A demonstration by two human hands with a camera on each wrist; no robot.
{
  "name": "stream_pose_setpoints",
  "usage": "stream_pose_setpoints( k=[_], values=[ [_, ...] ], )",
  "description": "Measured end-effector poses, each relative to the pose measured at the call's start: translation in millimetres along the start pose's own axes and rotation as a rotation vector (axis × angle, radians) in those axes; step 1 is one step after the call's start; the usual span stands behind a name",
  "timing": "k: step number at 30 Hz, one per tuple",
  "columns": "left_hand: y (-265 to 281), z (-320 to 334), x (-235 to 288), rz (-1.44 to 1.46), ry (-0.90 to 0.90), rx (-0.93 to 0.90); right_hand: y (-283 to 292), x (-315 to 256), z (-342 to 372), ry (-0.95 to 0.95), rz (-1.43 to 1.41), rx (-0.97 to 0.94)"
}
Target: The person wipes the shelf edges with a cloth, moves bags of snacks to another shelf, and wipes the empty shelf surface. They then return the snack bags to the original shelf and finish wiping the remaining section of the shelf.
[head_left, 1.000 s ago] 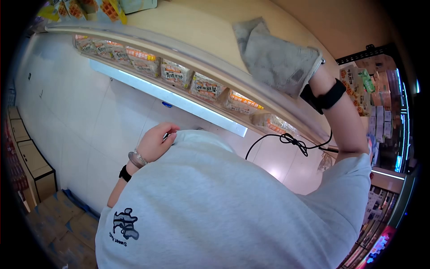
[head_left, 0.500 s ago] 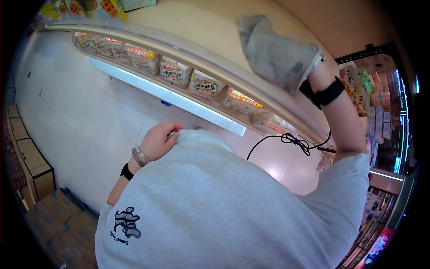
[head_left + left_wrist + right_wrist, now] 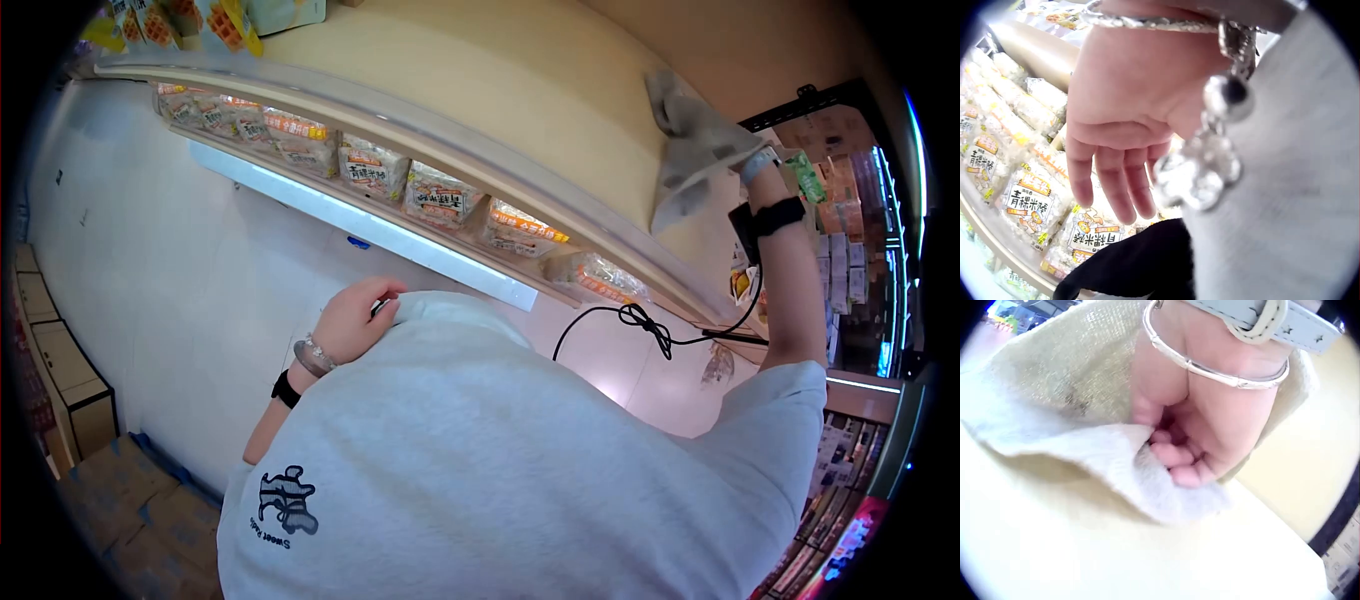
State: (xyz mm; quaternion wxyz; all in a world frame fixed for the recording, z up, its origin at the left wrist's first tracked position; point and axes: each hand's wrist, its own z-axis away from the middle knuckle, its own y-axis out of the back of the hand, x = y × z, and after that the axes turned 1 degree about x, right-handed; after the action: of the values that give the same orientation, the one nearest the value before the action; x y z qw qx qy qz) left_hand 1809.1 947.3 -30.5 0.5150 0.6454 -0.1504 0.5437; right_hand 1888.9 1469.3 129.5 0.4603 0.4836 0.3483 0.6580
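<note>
My right hand (image 3: pixel 1210 419) grips a grey cloth (image 3: pixel 1085 440), its fingers curled into the fabric. In the head view the cloth (image 3: pixel 695 140) lies over the right end of the pale shelf (image 3: pixel 480 70) and hides most of that hand. A bangle and a light strap circle the right wrist. My left hand (image 3: pixel 348 322) stays at the front of the shirt (image 3: pixel 500 430), holding nothing. In the left wrist view its relaxed fingers (image 3: pixel 1113 178) hang downward, and a bracelet charm (image 3: pixel 1200 169) dangles beside them.
Clear packs of snacks (image 3: pixel 440 195) line a lower shelf behind a raised lip. Waffle bags (image 3: pixel 225 25) stand at the upper left. A knotted black cable (image 3: pixel 645 325) hangs by the shelf's right end. Cardboard boxes (image 3: pixel 140 510) sit on the floor at lower left.
My right hand has moved the cloth to the right along the shelf, toward its end, and the cloth now looks more bunched. The left hand has stayed in about the same place.
</note>
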Motion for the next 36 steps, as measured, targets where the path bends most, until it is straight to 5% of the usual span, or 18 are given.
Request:
stream_pose_setpoints(
  k=[5, 8, 13, 18, 19, 22, 26, 36],
  values=[
    [-6.7, -9.5, -0.4, -0.023, 0.004, -0.029, -6.6, 42.9, 79.9, -0.299, 0.385, -0.255],
    [-12.5, -17.8, 1.2, -0.034, 0.015, -0.068, 35.3, 8.1, 89.4, -0.520, 0.231, -0.266],
    [-19.8, -30.3, 6.9, -0.043, -0.074, -0.065, 44.3, -81.9, 45.2, -0.270, -0.247, 0.163],
    [-20.1, -31.5, 6.6, -0.063, -0.038, -0.125, 39.7, -122.0, 13.1, -0.319, -0.640, 0.189],
    [-17.9, -30.6, 5.1, -0.074, -0.013, -0.163, 47.2, -125.6, 12.1, -0.215, -0.685, 0.100],
    [-13.4, -26.7, -5.1, -0.022, 0.028, -0.147, 43.6, -131.2, 24.5, 0.183, -0.603, 0.287],
    [2.8, -29.8, -12.3, -0.017, 0.054, -0.164, 55.8, -149.3, 16.5, -0.062, -0.318, 0.069],
    [47.3, -57.4, -7.5, -0.055, -0.149, -0.180, 67.5, -149.3, 5.0, -0.288, -0.315, -0.134]
  ],
)
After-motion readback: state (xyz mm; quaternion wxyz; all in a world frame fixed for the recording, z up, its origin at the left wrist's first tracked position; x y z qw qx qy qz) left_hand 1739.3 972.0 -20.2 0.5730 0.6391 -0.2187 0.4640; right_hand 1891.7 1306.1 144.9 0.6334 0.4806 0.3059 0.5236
